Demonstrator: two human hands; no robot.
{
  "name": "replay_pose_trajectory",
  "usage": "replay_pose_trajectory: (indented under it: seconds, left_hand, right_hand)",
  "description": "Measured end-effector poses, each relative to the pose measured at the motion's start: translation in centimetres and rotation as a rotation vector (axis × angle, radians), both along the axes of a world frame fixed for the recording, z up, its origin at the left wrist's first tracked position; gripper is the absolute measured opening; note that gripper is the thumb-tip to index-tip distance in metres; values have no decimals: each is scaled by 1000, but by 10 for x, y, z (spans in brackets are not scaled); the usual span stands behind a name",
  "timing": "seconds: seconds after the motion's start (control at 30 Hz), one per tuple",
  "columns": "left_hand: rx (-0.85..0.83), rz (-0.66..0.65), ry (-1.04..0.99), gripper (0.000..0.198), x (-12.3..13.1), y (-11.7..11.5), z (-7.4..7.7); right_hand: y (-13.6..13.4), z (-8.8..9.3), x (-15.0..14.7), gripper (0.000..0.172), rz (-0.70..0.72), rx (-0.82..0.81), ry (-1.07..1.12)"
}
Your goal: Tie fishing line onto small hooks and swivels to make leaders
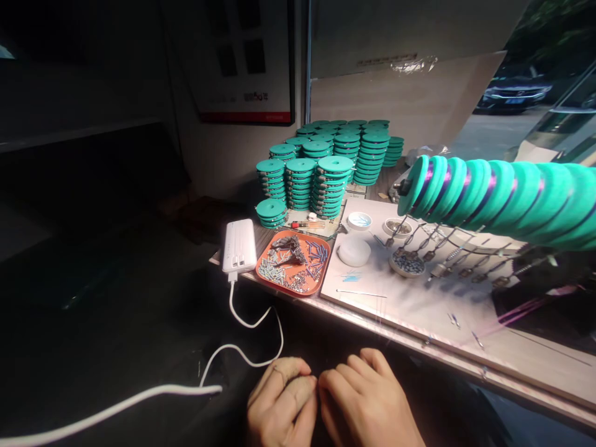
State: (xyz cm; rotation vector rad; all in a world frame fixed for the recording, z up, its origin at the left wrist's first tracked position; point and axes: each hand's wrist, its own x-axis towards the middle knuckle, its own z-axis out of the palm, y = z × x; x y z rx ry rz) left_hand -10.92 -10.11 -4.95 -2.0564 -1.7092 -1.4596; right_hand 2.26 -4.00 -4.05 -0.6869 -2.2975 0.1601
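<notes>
Low in the view, just in front of the table's edge, my left hand point(282, 403) is closed, its fingers curled and pressed together. Close beside it, my right hand point(367, 397) is also closed, with the knuckles up and the thumb hidden. The two hands nearly meet at the fingertips. Whatever lies inside them, if anything, is hidden or too small to make out. Nearest on the table are a white board point(347, 304) with a thin metal rod point(361, 293) and an orange tray point(298, 287) of small metal parts and tubes.
A row of green foam spools point(493, 192) on a rod overhangs the board at right, with several swivels hanging below. Green spool stacks point(333, 186) stand behind. A white power bank point(239, 245) trails a white cable point(279, 329). Small dishes point(358, 221) hold parts.
</notes>
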Motion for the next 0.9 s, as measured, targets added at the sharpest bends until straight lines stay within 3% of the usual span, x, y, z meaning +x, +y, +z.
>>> replay_pose_trajectory:
  seconds: [0.9]
  left_hand:
    - [-42,-13,68,21,3,5,8]
  right_hand:
    - [2,-1,1,29,-17,28,2]
